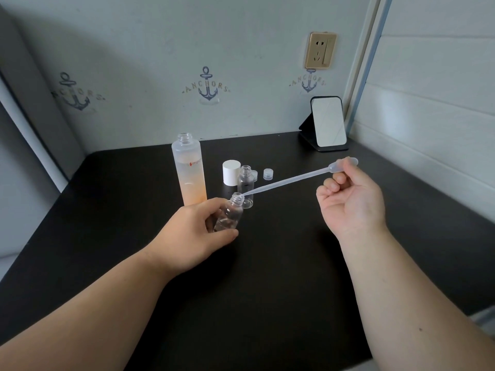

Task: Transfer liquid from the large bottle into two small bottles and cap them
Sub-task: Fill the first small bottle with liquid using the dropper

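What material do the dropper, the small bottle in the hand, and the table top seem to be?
Dropper: soft translucent plastic, milky and thin-walled.
Small bottle: clear, glossy, with threaded neck; plastic or glass, cannot tell.
Table top: black, matte, maybe laminate; only dull reflections show.

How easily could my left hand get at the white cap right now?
Probably not without letting go first: the left hand grips a small bottle. The white cap stands beyond, with the second small bottle in front of it.

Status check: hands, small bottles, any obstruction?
Left hand grips tilted clear small bottle; right hand pinches translucent plastic pipette, tip at its mouth. Second clear small bottle uncapped. Nothing blocking.
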`<state>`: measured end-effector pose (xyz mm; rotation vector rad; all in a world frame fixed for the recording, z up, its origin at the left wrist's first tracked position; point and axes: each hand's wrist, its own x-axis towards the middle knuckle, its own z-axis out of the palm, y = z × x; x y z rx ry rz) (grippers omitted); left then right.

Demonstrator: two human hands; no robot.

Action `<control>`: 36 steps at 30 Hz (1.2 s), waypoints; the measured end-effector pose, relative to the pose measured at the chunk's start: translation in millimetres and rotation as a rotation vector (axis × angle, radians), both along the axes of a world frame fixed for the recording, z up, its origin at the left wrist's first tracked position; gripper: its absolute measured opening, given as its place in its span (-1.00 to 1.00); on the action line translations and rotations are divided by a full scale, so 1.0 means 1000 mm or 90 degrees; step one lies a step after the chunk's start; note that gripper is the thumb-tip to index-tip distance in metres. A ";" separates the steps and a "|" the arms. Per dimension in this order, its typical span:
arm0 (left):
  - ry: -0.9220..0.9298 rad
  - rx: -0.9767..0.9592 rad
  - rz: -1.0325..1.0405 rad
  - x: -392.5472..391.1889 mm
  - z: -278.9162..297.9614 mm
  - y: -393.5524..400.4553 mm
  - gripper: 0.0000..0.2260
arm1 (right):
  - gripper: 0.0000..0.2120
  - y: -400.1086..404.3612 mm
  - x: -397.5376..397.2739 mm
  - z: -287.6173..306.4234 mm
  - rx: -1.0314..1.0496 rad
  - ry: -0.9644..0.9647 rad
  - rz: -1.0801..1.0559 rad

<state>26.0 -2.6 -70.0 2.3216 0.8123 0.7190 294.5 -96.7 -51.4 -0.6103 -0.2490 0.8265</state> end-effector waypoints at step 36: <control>-0.332 -0.118 0.330 -0.004 0.005 0.016 -0.67 | -0.71 0.002 0.000 -0.002 0.020 0.039 0.020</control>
